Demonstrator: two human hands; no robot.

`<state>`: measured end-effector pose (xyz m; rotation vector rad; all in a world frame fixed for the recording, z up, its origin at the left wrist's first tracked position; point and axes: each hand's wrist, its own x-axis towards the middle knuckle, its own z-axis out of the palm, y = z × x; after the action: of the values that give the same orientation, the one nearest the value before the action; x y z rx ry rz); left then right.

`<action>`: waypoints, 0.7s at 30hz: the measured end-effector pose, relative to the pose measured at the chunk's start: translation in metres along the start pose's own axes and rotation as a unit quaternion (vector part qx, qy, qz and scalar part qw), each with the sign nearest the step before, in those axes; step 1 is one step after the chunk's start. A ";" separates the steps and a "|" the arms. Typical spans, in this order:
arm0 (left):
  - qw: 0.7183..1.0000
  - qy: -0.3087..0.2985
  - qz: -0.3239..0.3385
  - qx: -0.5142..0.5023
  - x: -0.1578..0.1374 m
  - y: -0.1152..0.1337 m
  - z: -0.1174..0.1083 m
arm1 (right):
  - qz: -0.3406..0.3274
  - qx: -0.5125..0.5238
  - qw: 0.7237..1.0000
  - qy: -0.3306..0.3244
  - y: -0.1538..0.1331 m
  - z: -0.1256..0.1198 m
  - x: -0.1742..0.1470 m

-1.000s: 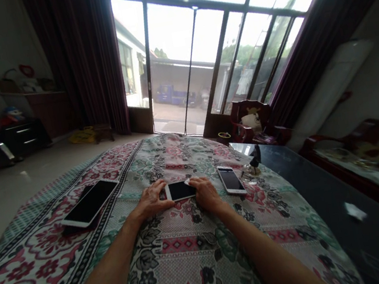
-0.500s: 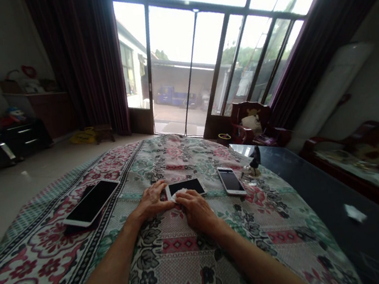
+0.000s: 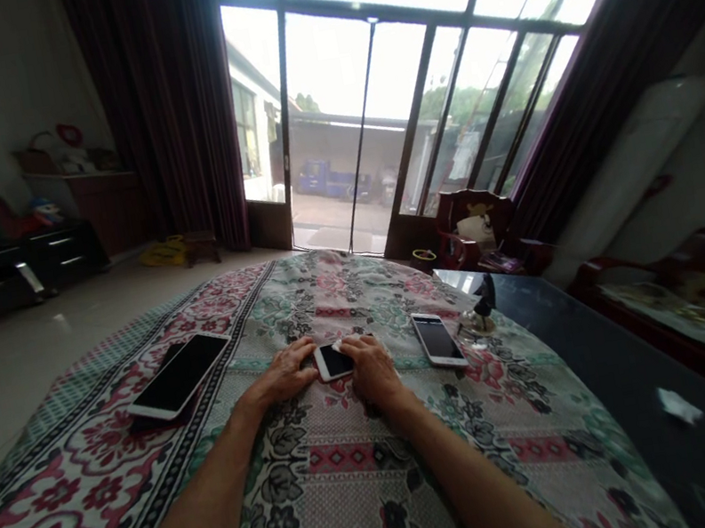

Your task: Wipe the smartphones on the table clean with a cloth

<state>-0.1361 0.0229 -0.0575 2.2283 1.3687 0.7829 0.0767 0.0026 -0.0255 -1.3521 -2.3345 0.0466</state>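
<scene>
A white-framed smartphone (image 3: pixel 332 364) with a black screen lies flat on the patterned tablecloth. At its left end is my left hand (image 3: pixel 288 372), fingers and thumb steadying the edge. My right hand (image 3: pixel 371 369) presses a crumpled white tissue (image 3: pixel 337 346) onto the screen, covering the phone's right part. Only a bit of the tissue shows past the fingers. To the right lies another white smartphone (image 3: pixel 438 340), screen up. A larger white-framed phone (image 3: pixel 180 378) sits on the left, resting on a dark flat object (image 3: pixel 142 423).
The floral tablecloth (image 3: pixel 351 458) covers the table. Behind the right phone stands a small dark object on a round base (image 3: pixel 485 305). A crumpled white paper (image 3: pixel 679 406) lies on a dark tabletop (image 3: pixel 614 373) to the right. Wooden chairs and glass doors are beyond.
My right hand has slid rightward and slightly up over the screen with the tissue, baring the phone's left part. My left hand stays at the left end. The view has shifted slightly.
</scene>
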 end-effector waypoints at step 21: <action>0.999 0.029 -0.008 -0.020 -0.001 0.003 0.000 | 0.122 -0.008 0.991 0.056 0.009 -0.002 -0.014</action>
<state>-0.1350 0.0207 -0.0557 2.1774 1.3820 0.8690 0.0903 -0.0048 -0.0306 -1.6000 -2.0717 0.0264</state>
